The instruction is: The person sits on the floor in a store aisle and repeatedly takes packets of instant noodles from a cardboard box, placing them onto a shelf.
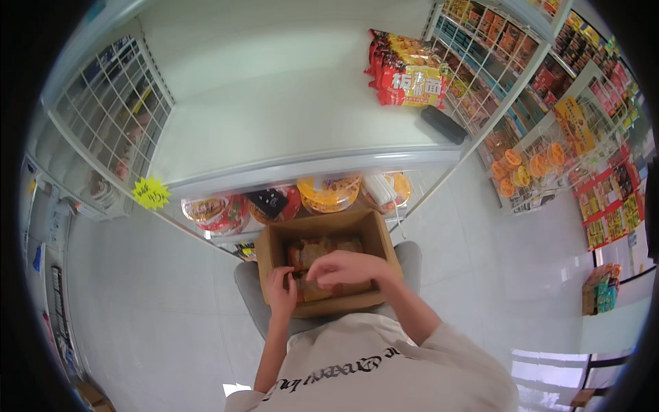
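Note:
An open cardboard box (381, 232) rests on a grey seat (247, 283) in front of me, with several yellow and orange plastic packets (314, 251) inside it. My left hand (281, 288) is at the box's left wall, its fingers over the inner edge. Above the packets is my right hand (347, 269), fingers curled downward; I cannot tell whether it touches one. Red and yellow noodle packets (412, 77) stand grouped at the right end of the white shelf (288, 118), beside a black elongated object (444, 124).
Instant noodle tubs (329, 193) sit on the lower shelf, with a black pouch (267, 202) and a white device (379, 190) on top. White wire grids (116, 103) close off the shelf's sides. A yellow price tag (151, 193) hangs at the front left corner.

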`<action>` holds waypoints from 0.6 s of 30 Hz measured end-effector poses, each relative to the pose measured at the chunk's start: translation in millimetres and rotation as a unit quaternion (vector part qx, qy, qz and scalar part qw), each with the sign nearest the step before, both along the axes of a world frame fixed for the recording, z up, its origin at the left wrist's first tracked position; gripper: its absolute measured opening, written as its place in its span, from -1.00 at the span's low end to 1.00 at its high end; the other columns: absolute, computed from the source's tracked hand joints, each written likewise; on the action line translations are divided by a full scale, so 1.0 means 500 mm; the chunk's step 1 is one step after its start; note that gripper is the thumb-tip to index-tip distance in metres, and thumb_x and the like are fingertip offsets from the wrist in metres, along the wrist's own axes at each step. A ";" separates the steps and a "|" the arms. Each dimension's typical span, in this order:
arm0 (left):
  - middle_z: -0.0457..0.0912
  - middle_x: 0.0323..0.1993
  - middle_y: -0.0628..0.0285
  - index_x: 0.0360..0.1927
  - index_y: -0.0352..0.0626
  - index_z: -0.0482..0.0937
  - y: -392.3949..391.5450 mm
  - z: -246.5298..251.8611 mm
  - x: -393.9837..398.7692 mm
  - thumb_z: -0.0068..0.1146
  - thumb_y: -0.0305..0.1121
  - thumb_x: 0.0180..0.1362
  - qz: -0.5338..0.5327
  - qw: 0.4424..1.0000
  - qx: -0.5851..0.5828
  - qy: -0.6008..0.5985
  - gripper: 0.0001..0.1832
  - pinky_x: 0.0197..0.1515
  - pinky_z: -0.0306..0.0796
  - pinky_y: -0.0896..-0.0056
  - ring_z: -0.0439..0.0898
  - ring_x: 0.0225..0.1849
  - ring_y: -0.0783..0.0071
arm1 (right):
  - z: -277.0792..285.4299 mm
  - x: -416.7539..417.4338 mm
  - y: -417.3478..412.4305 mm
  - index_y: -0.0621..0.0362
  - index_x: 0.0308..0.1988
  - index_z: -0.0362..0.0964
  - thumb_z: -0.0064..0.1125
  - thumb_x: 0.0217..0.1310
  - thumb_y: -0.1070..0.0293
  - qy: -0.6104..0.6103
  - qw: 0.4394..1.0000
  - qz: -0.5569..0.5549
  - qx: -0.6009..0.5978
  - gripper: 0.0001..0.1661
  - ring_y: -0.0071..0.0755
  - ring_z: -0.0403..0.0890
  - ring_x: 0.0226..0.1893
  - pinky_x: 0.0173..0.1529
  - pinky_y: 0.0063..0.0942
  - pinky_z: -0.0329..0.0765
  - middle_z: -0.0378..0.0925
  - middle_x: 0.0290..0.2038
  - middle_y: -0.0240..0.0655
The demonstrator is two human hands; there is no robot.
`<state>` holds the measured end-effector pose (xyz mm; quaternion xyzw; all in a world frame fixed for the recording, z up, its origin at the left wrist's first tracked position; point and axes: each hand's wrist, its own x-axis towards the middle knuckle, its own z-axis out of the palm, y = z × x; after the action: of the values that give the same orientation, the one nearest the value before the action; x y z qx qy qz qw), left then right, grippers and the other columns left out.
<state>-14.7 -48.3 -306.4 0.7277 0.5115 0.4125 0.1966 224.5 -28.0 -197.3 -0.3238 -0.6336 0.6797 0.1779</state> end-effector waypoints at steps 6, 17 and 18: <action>0.69 -0.30 0.14 -0.19 -0.28 0.61 0.035 0.212 0.101 0.09 -0.64 0.22 -0.108 0.985 0.010 -0.132 -0.86 -0.21 0.50 0.41 0.68 -0.28 0.27 | 0.392 0.117 -0.202 0.33 -0.03 0.51 0.16 0.18 0.58 0.308 0.879 -0.174 0.320 -0.68 -0.42 0.58 -0.48 -0.29 -0.44 0.54 0.57 -0.46 -0.34; 0.67 -0.01 0.21 0.14 -0.19 0.51 0.411 0.455 0.428 0.25 -0.44 0.23 -0.256 0.953 0.040 -0.158 -0.60 0.03 0.48 0.41 0.62 -0.04 0.45 | 0.456 0.149 -0.296 0.29 -0.09 0.51 0.18 0.17 0.62 0.501 0.791 -0.062 0.346 -0.74 -0.39 0.53 -0.56 -0.40 -0.43 0.48 0.56 -0.48 -0.29; 0.62 0.01 0.11 0.15 -0.23 0.46 0.448 0.452 0.453 0.33 -0.37 0.16 -0.237 0.956 0.003 -0.173 -0.50 0.01 0.50 0.37 0.62 -0.02 0.36 | 0.446 0.152 -0.297 0.28 -0.10 0.51 0.18 0.17 0.62 0.507 0.788 -0.067 0.344 -0.75 -0.38 0.53 -0.56 -0.41 -0.43 0.48 0.56 -0.49 -0.28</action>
<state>211.6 175.5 -80.6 0.7459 0.2814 0.4752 0.3723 300.7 -176.7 25.6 0.1079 -0.6211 0.4693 0.6184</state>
